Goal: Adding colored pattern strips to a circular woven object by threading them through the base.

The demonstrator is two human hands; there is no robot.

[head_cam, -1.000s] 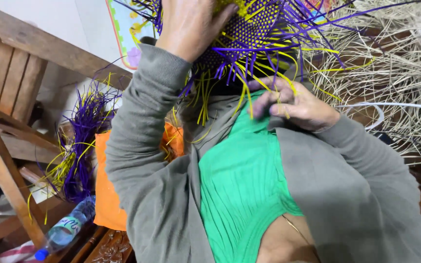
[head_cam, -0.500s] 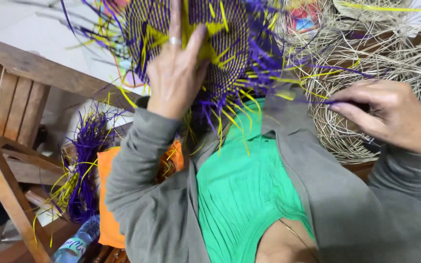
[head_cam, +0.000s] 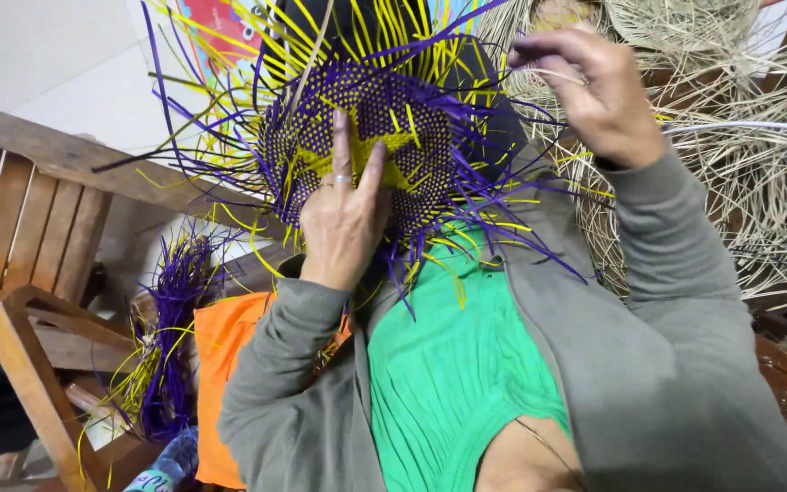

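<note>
**Loose strands at risk of slipping**

Wooden chair [head_cam: 38,273] and pale straw heaps [head_cam: 758,182] frame the woven purple-and-yellow disc [head_cam: 366,155], held up at chest height. Left hand [head_cam: 343,219] presses flat on it, fingers spread; right hand [head_cam: 594,87] pinches a purple strand [head_cam: 503,118] — pulled too hard, it could likely snap or loosen the weave.

One purple-and-yellow woven piece [head_cam: 366,137], one wooden chair [head_cam: 20,273], one plastic bottle [head_cam: 170,466], two hands
</note>
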